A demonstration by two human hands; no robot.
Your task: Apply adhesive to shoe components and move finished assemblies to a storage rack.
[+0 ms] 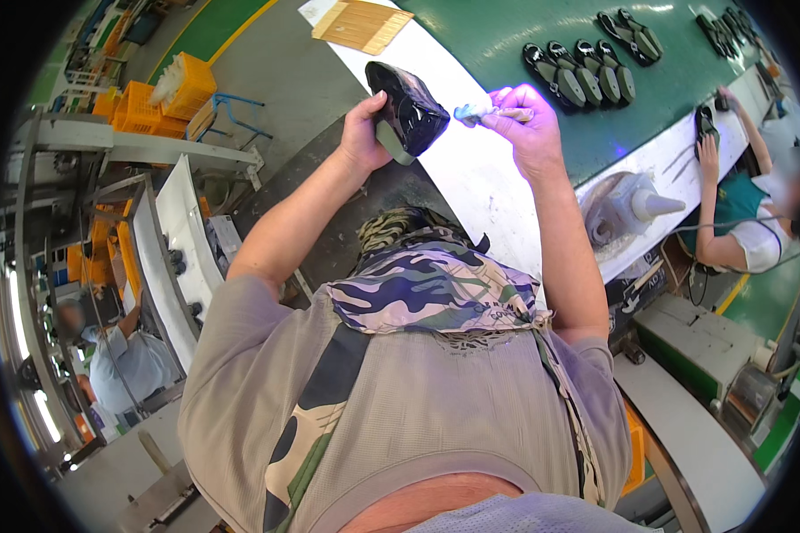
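Note:
My left hand (364, 133) is closed around a glossy black sandal (415, 114) with a green heel, holding it tilted above the edge of the white bench (471, 178). A brush (512, 114) with a pale bluish head is pinched in the fingers of my right hand (532, 138). Its head points left at the sandal, close to the black upper; whether they touch I cannot tell. Purple-blue light falls on my right hand and the brush. Near my right forearm, a white squeeze bottle with a pointed nozzle (633, 206) lies tilted over a stained round dish (598, 233).
Beyond the bench, a green surface carries rows of black sandals (567, 78). A brown board (362, 25) lies at the bench's far left end. To the right, a co-worker (738, 213) handles another sandal (706, 123). Another person (133, 360) and orange crates (187, 87) are at left.

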